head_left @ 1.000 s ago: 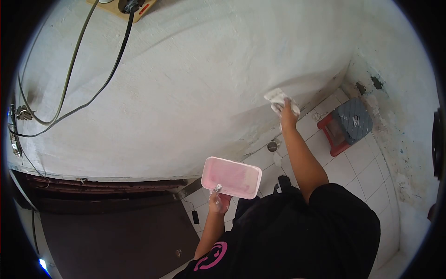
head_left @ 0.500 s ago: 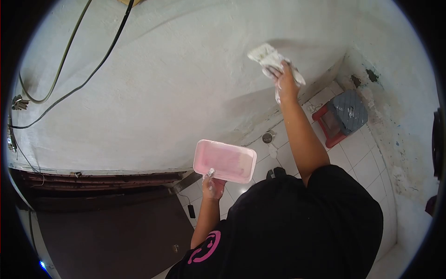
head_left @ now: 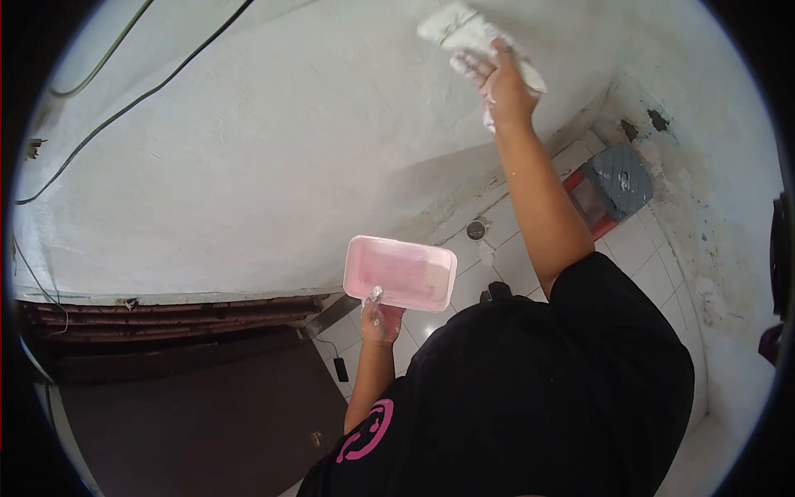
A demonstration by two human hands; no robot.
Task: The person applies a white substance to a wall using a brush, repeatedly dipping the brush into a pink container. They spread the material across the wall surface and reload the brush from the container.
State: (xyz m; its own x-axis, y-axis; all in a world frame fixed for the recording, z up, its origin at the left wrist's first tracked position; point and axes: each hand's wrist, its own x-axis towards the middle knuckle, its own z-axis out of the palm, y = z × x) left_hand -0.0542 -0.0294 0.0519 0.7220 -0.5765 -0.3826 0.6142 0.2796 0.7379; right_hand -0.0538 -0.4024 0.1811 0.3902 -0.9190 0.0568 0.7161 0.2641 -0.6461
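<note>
In my left hand [head_left: 381,321] is a shallow pink plastic tray [head_left: 402,269], its thumb over the near rim and the other fingers underneath. A pale film coats part of the tray's inside. My right hand [head_left: 502,87] is raised at the upper right, fingers closed on a white, paint-smeared cloth [head_left: 454,26]. The cloth lies close over the pale wall [head_left: 273,149]. White smears mark both hands, heaviest on the right fingers and the side of that hand.
A grey-topped stool with red legs [head_left: 619,186] stands in the corner by a peeling side wall [head_left: 704,207]. Near the wall's foot, a small cup [head_left: 476,229] rests on the tiled floor [head_left: 633,244]. Cables [head_left: 124,108] hang at left above a dark brown panel [head_left: 190,414].
My right hand has moved up along the wall with the cloth. The tray in my left hand has risen slightly in view, and the camera view has shifted a little.
</note>
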